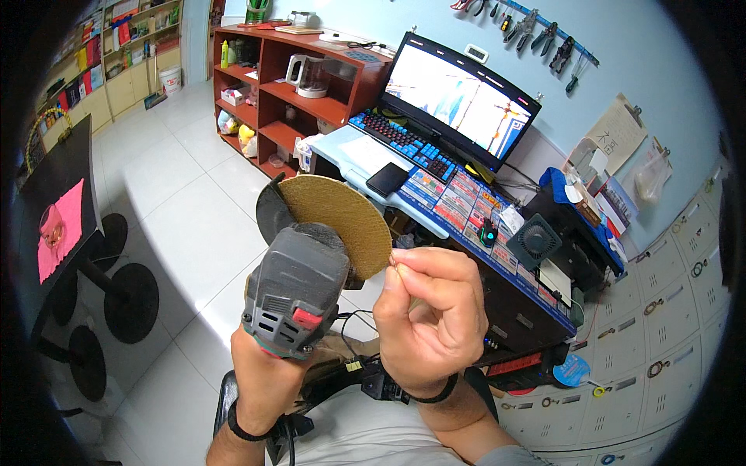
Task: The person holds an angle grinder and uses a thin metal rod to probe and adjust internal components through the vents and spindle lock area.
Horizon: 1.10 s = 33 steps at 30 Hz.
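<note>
An angle grinder [299, 268] stands upright in front of me, dark grey with a red switch. My left hand [268, 377] is closed round its lower body. A round tan disc [342, 221] is fitted at its top, and a dark guard [272, 208] covers the disc's left side. My right hand [435, 314] is closed in a pinch at the disc's right edge. Something small and thin sits between its thumb and forefinger, too small to name. I cannot tell whether it touches the disc.
To the right is a desk with a monitor [458, 101], keyboard [404, 144], phone [387, 179], mouse [487, 232] and small fan [534, 242]. A red-brown shelf [264, 97] stands behind. Metal lockers [622, 365] line the right; a black table [81, 155] is at left.
</note>
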Each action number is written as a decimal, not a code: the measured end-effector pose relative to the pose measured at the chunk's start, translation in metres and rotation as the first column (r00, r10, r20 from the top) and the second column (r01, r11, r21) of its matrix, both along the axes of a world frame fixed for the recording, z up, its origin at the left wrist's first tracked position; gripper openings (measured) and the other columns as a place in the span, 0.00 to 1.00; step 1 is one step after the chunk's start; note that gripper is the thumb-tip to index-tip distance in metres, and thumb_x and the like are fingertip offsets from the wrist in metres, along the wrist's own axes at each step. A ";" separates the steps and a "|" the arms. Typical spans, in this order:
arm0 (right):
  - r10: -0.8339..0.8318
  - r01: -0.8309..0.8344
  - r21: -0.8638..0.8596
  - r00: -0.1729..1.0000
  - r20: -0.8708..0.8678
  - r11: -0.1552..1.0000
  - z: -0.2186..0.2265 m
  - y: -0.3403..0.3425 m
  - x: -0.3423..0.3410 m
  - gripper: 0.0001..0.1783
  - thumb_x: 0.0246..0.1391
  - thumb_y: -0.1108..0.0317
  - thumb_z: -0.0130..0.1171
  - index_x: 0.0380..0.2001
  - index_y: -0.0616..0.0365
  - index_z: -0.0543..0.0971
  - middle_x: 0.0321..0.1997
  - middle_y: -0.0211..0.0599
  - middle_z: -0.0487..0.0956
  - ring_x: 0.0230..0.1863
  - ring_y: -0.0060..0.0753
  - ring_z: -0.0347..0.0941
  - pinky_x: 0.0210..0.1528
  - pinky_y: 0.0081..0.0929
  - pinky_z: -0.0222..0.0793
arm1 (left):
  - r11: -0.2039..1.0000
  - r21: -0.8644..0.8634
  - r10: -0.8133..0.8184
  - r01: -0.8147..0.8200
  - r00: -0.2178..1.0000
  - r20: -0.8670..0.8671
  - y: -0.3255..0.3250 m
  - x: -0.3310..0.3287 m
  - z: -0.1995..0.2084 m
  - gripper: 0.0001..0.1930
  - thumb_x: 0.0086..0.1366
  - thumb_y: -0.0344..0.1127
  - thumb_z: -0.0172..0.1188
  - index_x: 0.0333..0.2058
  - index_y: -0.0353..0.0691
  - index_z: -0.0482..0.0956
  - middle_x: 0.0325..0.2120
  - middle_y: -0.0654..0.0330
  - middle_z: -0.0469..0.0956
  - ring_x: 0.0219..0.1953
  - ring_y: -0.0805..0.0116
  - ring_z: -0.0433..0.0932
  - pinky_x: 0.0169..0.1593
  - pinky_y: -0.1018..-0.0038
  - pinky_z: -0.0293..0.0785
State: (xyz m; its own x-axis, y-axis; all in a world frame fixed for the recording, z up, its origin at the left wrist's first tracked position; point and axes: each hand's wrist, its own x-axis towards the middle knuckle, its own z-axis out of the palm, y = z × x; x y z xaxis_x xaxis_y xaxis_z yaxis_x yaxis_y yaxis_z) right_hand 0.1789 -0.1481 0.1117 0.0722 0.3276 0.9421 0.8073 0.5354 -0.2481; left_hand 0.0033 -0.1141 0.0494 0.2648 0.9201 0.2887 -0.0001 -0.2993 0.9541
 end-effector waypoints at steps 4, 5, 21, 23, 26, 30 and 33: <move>0.005 -0.004 -0.019 1.000 0.016 1.000 0.000 -0.006 -0.002 0.13 0.56 0.88 0.64 0.42 0.65 0.77 0.48 0.49 0.81 0.44 0.39 0.81 0.46 0.31 0.81 | 1.000 -0.016 0.019 -0.019 1.000 0.001 0.001 0.001 -0.001 0.20 0.52 0.18 0.63 0.46 0.31 0.80 0.40 0.61 0.83 0.42 0.70 0.80 0.50 0.72 0.75; -0.012 0.012 -0.003 1.000 0.015 1.000 0.000 -0.003 -0.002 0.12 0.56 0.88 0.64 0.42 0.65 0.77 0.48 0.48 0.81 0.44 0.39 0.81 0.46 0.31 0.81 | 1.000 -0.010 0.025 -0.025 1.000 -0.017 0.001 0.001 0.000 0.20 0.52 0.18 0.63 0.46 0.31 0.80 0.41 0.60 0.83 0.43 0.70 0.81 0.50 0.72 0.76; -0.047 0.046 0.053 0.998 0.029 0.998 -0.004 0.009 -0.003 0.15 0.52 0.87 0.70 0.41 0.67 0.78 0.45 0.49 0.83 0.41 0.45 0.83 0.42 0.34 0.82 | 0.999 0.008 0.046 -0.046 0.999 0.015 0.002 0.001 0.002 0.19 0.53 0.18 0.63 0.46 0.31 0.81 0.40 0.58 0.84 0.42 0.66 0.82 0.50 0.71 0.76; -0.041 0.038 0.068 0.998 0.042 0.997 -0.003 0.005 -0.004 0.15 0.52 0.86 0.70 0.41 0.66 0.78 0.45 0.49 0.83 0.40 0.45 0.83 0.42 0.34 0.82 | 0.999 0.029 0.037 -0.037 0.999 0.002 0.002 0.002 0.003 0.19 0.53 0.18 0.64 0.46 0.31 0.81 0.41 0.58 0.84 0.43 0.67 0.82 0.51 0.71 0.76; -0.033 0.030 0.043 0.998 0.062 0.999 -0.001 0.003 -0.006 0.12 0.55 0.87 0.65 0.41 0.65 0.77 0.47 0.49 0.81 0.44 0.40 0.81 0.46 0.32 0.82 | 0.998 0.032 0.047 -0.046 0.999 -0.009 0.003 0.001 0.003 0.21 0.53 0.18 0.65 0.48 0.32 0.81 0.42 0.59 0.84 0.44 0.67 0.82 0.51 0.70 0.76; -0.069 0.065 0.043 0.995 0.079 0.997 0.000 0.012 -0.005 0.13 0.55 0.87 0.66 0.41 0.65 0.77 0.47 0.48 0.81 0.44 0.40 0.81 0.46 0.32 0.82 | 1.000 0.029 0.011 -0.010 1.000 -0.016 0.001 -0.003 0.003 0.22 0.53 0.18 0.66 0.49 0.32 0.80 0.43 0.59 0.84 0.44 0.67 0.82 0.51 0.70 0.77; -0.031 0.027 0.044 0.995 0.095 0.999 0.000 0.004 -0.007 0.13 0.55 0.86 0.66 0.42 0.65 0.77 0.47 0.48 0.81 0.44 0.40 0.81 0.46 0.32 0.82 | 1.000 0.009 -0.002 0.002 1.000 0.020 0.001 -0.004 0.001 0.22 0.53 0.18 0.66 0.49 0.32 0.80 0.43 0.59 0.84 0.44 0.67 0.82 0.51 0.70 0.77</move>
State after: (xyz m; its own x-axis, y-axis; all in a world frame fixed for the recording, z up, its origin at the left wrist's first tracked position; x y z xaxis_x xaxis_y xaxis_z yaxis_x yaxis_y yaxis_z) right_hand 0.1719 -0.1440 0.1118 -0.0101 0.2859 0.9582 0.8415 0.5201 -0.1463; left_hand -0.0009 -0.1131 0.0508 0.2605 0.9169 0.3023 -0.0198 -0.3080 0.9512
